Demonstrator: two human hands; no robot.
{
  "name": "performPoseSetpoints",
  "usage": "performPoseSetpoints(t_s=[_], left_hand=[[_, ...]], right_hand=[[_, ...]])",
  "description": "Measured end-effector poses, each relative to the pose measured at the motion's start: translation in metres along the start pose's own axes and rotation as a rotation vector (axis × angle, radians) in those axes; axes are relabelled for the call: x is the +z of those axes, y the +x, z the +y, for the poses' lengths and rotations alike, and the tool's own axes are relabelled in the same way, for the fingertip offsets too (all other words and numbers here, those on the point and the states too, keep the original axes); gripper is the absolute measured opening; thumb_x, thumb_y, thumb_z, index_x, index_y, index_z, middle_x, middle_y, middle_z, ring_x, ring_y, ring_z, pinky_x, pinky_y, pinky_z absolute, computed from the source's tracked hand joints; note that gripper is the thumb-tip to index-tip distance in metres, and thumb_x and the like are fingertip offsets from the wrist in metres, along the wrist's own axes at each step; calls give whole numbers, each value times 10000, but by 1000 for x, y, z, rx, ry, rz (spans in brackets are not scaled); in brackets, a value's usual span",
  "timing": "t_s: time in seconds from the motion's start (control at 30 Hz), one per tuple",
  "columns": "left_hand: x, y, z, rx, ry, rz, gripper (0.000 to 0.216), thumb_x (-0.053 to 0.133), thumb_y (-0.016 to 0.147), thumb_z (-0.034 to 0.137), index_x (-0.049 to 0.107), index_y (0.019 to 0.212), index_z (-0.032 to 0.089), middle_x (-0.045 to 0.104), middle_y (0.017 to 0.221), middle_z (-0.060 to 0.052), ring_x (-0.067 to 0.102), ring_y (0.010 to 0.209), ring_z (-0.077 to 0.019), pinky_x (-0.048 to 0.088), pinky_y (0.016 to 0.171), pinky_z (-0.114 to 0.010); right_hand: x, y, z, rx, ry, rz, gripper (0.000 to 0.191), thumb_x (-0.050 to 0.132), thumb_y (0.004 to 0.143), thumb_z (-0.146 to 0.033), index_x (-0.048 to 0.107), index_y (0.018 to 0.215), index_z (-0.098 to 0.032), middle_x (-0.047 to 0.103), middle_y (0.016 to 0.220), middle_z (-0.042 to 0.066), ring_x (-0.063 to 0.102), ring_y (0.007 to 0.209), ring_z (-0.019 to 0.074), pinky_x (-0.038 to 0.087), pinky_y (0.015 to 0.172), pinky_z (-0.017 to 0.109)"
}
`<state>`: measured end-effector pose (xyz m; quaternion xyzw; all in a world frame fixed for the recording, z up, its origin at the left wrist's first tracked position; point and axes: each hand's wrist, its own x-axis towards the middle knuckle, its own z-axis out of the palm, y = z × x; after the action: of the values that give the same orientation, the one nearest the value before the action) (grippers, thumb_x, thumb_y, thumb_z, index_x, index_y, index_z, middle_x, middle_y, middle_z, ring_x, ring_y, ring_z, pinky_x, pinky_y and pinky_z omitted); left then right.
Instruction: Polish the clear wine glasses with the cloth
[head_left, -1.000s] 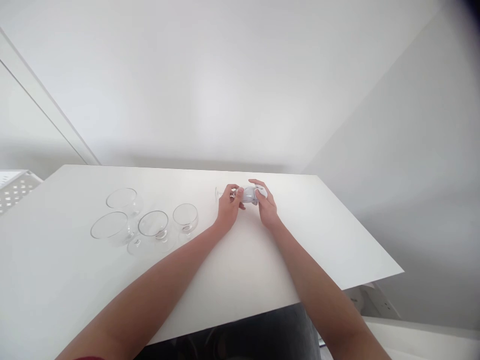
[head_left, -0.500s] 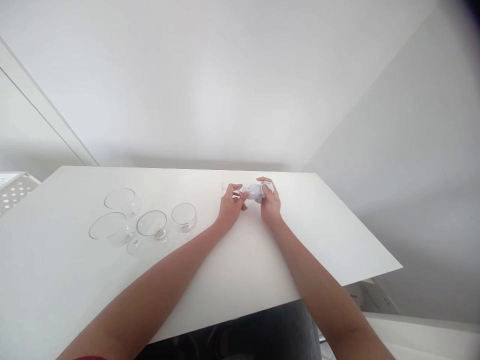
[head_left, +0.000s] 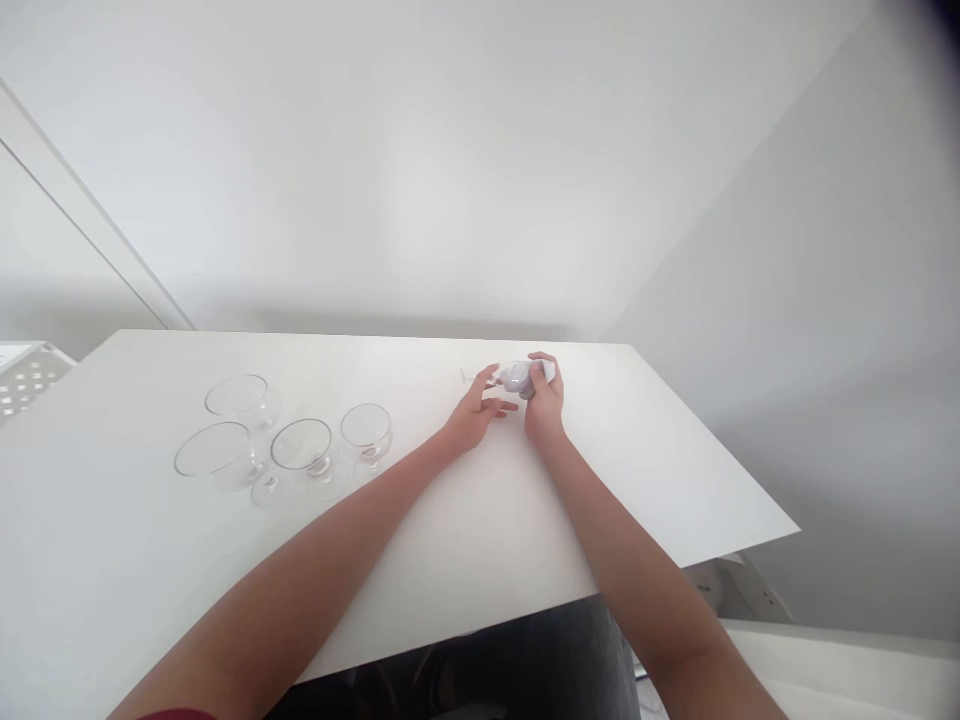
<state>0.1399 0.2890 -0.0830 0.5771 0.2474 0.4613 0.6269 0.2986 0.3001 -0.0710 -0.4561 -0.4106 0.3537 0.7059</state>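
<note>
One white rectangular counter [head_left: 420, 560] carries everything. Four clear stemmed glass bowls [head_left: 300, 445] are grouped toward its left side, well apart from the hands. Near the far edge, a small clear glass stuffed with white cloth [head_left: 517, 377] is laid on its side, its long axis running left to right, foot pointing left. It is gripped by the right hand [head_left: 544, 405], fingers curled around its bowl. The left hand [head_left: 476, 415] is just beside the stem, fingers loosely spread, apparently not gripping.
</note>
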Motion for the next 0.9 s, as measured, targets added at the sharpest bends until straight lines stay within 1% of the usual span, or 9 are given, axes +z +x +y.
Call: performPoseSetpoints(t_s=[0.07,0.13,0.2,0.27,0.37,0.47,0.6,0.8,0.9], left_hand=[[1,-3,3,-5,-67,-140,580,693,912,336,516,1465,332,426,1618,-126,617,1332,-284,551,1002,-402],[0,-5,6,-11,-112,-220,348,695,889,297,703,1234,256,508,1562,-118,586,1358,-293,547,1021,-401],[-2,-4,8,-37,-177,-183,118,674,873,258,736,894,161,677,1306,-147,660,1216,-270,565,994,-406],[-4,-2,8,-119,-284,-71,135,663,849,241,652,752,147,719,1018,-121,720,930,-213,606,871,-398],[-7,1,9,-364,-430,-39,225,647,883,391,605,860,171,694,879,-77,691,665,-174,604,675,-365],[-7,-1,14,-534,-455,-242,522,568,917,664,624,1011,154,702,914,-113,720,675,-204,608,678,-377],[-5,-7,21,-499,-353,-412,509,782,830,556,642,1081,137,643,870,-59,715,717,-202,616,748,-406],[-3,-8,21,-350,-280,-337,378,786,850,477,608,914,149,487,702,30,631,615,-139,556,685,-336],[-4,-6,21,-241,-261,-221,333,755,872,448,586,885,160,500,732,21,637,609,-140,512,625,-308]], right_hand=[[-7,11,9,72,106,171,361,735,834,-538,631,1042,-263,602,842,-25,574,719,130,432,618,243],[-13,20,16,124,200,260,384,732,810,-551,616,1025,-255,628,844,-24,611,732,142,460,610,253],[-18,26,19,143,258,278,360,728,805,-542,604,977,-251,630,801,-37,633,720,146,488,605,262],[-19,28,20,141,291,279,318,739,805,-504,602,930,-246,622,762,-50,643,711,139,520,624,266],[-15,25,14,119,316,298,271,775,796,-437,624,901,-238,642,784,-40,646,727,129,550,660,265],[-7,15,3,67,289,186,264,816,784,-391,650,918,-236,640,784,-30,625,702,125,536,634,254],[-2,5,-5,55,237,-52,314,768,863,-438,661,1086,-245,657,813,-15,641,709,144,529,625,275],[-11,19,4,1,453,319,157,708,895,-325,593,950,-235,662,870,-28,665,833,139,541,716,268],[-16,25,5,87,450,336,146,628,956,-370,604,949,-226,700,961,13,671,857,164,523,632,276]])
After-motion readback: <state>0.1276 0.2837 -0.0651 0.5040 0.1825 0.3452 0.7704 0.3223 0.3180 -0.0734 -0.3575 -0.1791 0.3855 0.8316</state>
